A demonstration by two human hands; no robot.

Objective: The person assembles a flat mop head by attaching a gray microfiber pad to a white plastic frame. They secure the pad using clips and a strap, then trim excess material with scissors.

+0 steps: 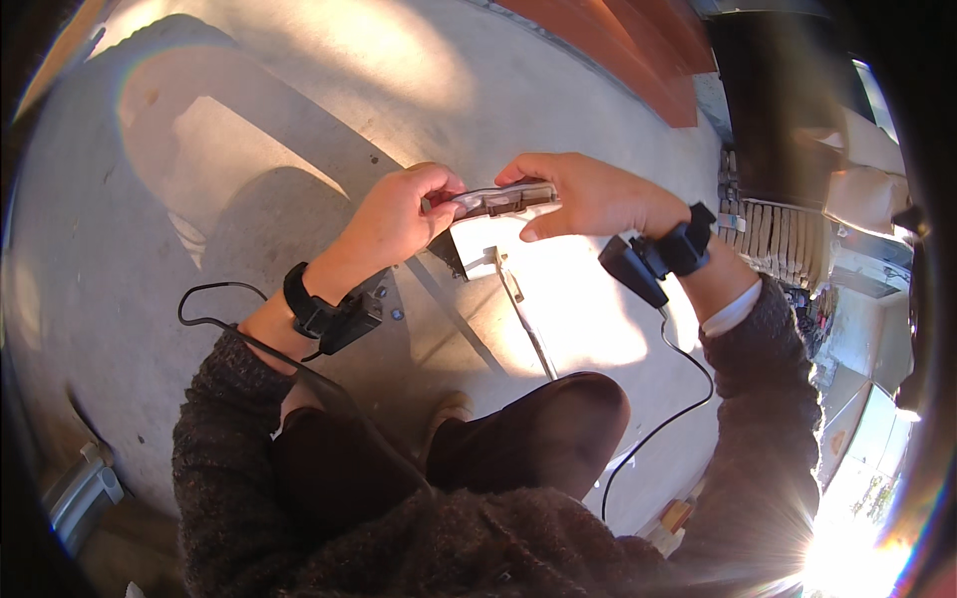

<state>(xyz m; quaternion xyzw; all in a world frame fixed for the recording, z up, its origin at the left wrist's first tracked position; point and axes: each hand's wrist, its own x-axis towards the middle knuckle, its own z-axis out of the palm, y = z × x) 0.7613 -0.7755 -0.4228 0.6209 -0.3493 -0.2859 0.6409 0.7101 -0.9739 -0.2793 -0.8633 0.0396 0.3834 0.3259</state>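
Between my two hands is a slim dark bar with a shiny pale edge (505, 201); its exact kind cannot be made out. My left hand (404, 211) pinches its left end between thumb and fingers. At the right end, my right hand (588, 194) has its fingers over the far edge and its thumb on the near side, below the bar. Just under the bar is a white, sunlit flat piece (478, 239). From it a thin metal rod (526, 319) runs toward my bent knee. Glare washes out the surface around the rod.
A black strapped device sits on each wrist, left (344, 321) and right (658, 254), with loose cables trailing. Small dark bits (397, 314) lie on the concrete floor (299, 90). A reddish-brown beam (628, 50) stands far right, near stacked slats (783, 239). A grey plastic object (85, 498) is at lower left.
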